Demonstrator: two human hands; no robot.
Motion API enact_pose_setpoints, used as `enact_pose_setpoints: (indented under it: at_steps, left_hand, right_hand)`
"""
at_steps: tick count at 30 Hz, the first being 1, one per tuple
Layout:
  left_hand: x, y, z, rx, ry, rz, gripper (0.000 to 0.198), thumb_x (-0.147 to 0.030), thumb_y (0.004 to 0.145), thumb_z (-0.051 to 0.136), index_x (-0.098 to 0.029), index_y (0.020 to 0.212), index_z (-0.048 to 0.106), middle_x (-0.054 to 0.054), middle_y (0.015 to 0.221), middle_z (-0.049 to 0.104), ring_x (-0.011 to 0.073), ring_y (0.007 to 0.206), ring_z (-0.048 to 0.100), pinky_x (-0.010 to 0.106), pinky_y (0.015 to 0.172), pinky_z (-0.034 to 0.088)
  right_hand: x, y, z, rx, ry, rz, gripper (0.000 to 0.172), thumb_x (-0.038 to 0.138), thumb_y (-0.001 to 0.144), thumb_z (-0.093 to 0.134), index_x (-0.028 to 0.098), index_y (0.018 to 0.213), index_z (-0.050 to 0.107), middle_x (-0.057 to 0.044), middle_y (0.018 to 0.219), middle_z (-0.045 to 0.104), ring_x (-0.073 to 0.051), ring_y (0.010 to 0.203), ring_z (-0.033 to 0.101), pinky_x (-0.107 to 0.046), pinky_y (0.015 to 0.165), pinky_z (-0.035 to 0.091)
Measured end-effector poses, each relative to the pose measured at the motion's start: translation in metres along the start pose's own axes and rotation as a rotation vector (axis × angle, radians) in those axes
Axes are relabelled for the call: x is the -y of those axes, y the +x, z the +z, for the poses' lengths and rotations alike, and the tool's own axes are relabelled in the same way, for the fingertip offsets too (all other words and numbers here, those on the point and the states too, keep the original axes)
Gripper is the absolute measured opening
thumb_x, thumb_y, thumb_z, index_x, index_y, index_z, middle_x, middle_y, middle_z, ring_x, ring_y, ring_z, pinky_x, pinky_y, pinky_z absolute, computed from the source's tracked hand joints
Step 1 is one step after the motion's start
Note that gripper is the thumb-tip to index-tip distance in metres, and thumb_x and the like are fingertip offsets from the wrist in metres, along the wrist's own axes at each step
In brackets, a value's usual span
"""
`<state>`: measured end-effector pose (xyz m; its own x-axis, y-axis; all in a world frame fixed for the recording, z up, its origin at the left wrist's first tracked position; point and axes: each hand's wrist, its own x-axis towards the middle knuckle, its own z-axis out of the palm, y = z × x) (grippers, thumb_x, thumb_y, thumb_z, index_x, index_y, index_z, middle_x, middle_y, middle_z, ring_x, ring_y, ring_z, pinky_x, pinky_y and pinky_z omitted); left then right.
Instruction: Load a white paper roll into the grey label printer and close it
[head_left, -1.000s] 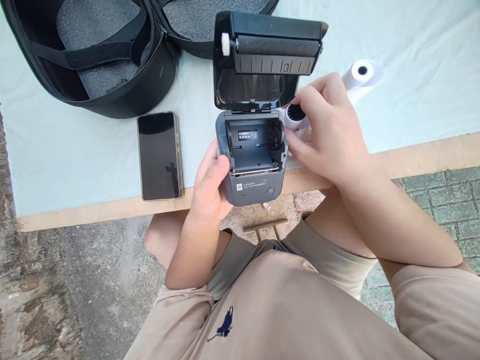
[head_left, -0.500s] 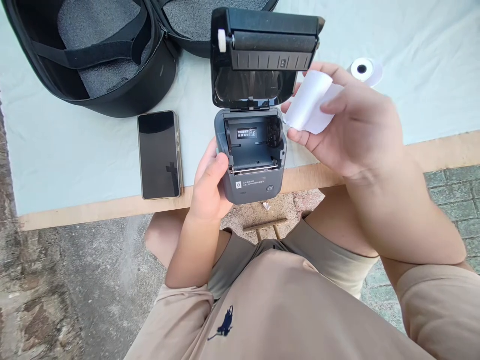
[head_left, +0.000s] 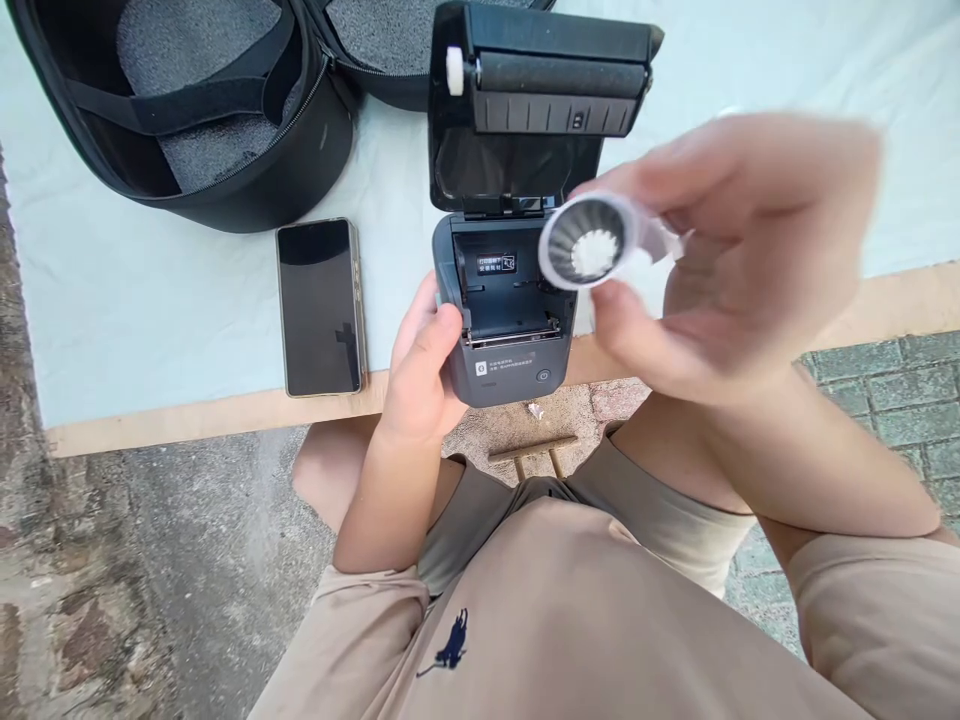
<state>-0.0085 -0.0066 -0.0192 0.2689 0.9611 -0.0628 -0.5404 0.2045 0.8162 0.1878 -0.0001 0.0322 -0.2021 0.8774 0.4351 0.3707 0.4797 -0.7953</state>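
Note:
A dark grey label printer [head_left: 510,365] is tilted up at the table's front edge, its black lid [head_left: 525,165] raised and its paper bay bare inside. My left hand [head_left: 424,365] is closed round the printer's left side, thumb on the front corner. Just right of the bay, my right hand [head_left: 742,250] grips a white paper roll [head_left: 551,250] between thumb and fingers. The roll's hollow core, ribbed and dark inside, faces me, and a loose strip of paper trails behind it. Motion blurs the right hand, and it hides part of the bay's right side.
A smartphone [head_left: 320,310] lies face up left of the printer. Behind it stands an open black zip case [head_left: 247,195] with grey foam and a strap. A pale cloth [head_left: 135,310] covers the table, with its wooden edge [head_left: 217,420] showing along the front.
My right hand has turned the paper roll so its open end faces me, and moved it over the printer's right edge. The other roll on the table is now mostly hidden behind that hand.

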Motion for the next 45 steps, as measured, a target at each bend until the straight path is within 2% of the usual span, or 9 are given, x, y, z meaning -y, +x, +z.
enact_pose_setpoints:
  at_steps: [3,8,12,22,30,34,39,42,45]
  left_hand:
    - [-0.002,-0.001,0.003,-0.034,0.028,-0.017,0.04,-0.053,0.086,0.067,-0.024,0.114,0.063,0.005,0.117,0.073,0.0305,0.136,0.057,0.041,0.106,0.054]
    - [-0.003,-0.002,0.004,-0.043,0.002,-0.077,0.044,-0.054,0.084,0.068,-0.025,0.117,0.061,0.005,0.116,0.073,0.0311,0.132,0.061,0.042,0.099,0.06]
    - [-0.003,-0.003,0.005,-0.043,-0.043,-0.083,0.044,-0.051,0.084,0.069,-0.026,0.119,0.06,0.004,0.116,0.073,0.0303,0.131,0.062,0.042,0.1,0.059]
    - [-0.005,-0.002,0.007,-0.031,-0.053,-0.024,0.037,-0.052,0.085,0.067,-0.025,0.11,0.064,0.005,0.11,0.072,0.0284,0.131,0.061,0.041,0.104,0.056]
    - [-0.003,-0.003,0.002,-0.013,-0.016,0.032,0.032,-0.029,0.082,0.072,-0.023,0.112,0.062,0.005,0.1,0.074,0.0281,0.126,0.064,0.041,0.103,0.056]
    - [-0.001,-0.002,-0.003,-0.017,0.056,0.007,0.047,-0.032,0.073,0.079,-0.024,0.115,0.06,0.006,0.104,0.073,0.0314,0.129,0.061,0.04,0.099,0.057]
    - [0.0,0.001,-0.007,0.018,0.132,-0.02,0.068,-0.033,0.065,0.085,-0.03,0.124,0.053,0.005,0.108,0.069,0.0261,0.098,0.069,0.036,0.075,0.058]
    - [0.001,0.002,-0.007,0.031,0.12,0.007,0.067,-0.032,0.064,0.083,-0.031,0.123,0.052,0.004,0.107,0.069,0.0245,0.094,0.069,0.036,0.075,0.057]
    - [-0.001,0.0,-0.004,0.008,0.1,0.0,0.065,-0.033,0.068,0.081,-0.029,0.125,0.05,0.007,0.11,0.07,0.0307,0.114,0.067,0.041,0.086,0.058]
  right_hand:
    - [0.001,0.006,0.013,-0.033,-0.313,-0.277,0.038,0.013,0.08,0.061,0.029,0.114,0.055,0.007,0.108,0.074,-0.018,0.098,0.071,-0.036,0.085,0.054]
    - [0.001,0.012,0.026,-0.001,-0.58,-0.293,0.019,0.016,0.089,0.056,0.028,0.104,0.057,0.007,0.091,0.074,-0.019,0.09,0.07,-0.035,0.078,0.049]
    - [-0.003,0.013,0.024,0.058,-0.582,-0.25,0.012,0.025,0.097,0.052,0.028,0.091,0.062,0.006,0.106,0.075,-0.023,0.101,0.068,-0.041,0.085,0.05]
    - [0.007,0.004,0.023,0.067,-0.519,-0.456,0.005,0.019,0.091,0.061,0.024,0.088,0.061,0.006,0.084,0.073,-0.02,0.094,0.069,-0.04,0.073,0.046]
    - [0.001,0.006,0.025,0.019,-0.315,-0.356,0.006,0.027,0.091,0.061,0.023,0.096,0.06,-0.003,0.102,0.07,-0.021,0.103,0.065,-0.045,0.091,0.052]
    - [-0.003,0.008,0.018,-0.074,-0.234,-0.181,0.032,0.04,0.088,0.062,0.026,0.117,0.056,-0.007,0.122,0.059,-0.025,0.124,0.056,-0.042,0.094,0.054]
    - [-0.002,0.007,0.014,-0.125,-0.038,0.004,0.055,0.045,0.095,0.055,0.036,0.147,0.038,0.002,0.158,0.035,-0.022,0.137,0.049,-0.032,0.1,0.053]
    - [-0.002,0.009,0.017,-0.117,-0.057,-0.024,0.041,0.045,0.096,0.054,0.03,0.134,0.055,-0.004,0.139,0.052,-0.02,0.122,0.057,-0.032,0.091,0.057]
    - [-0.003,0.011,0.02,-0.007,-0.129,-0.049,0.024,0.041,0.093,0.057,0.028,0.112,0.064,-0.007,0.113,0.056,-0.022,0.119,0.055,-0.038,0.093,0.058]
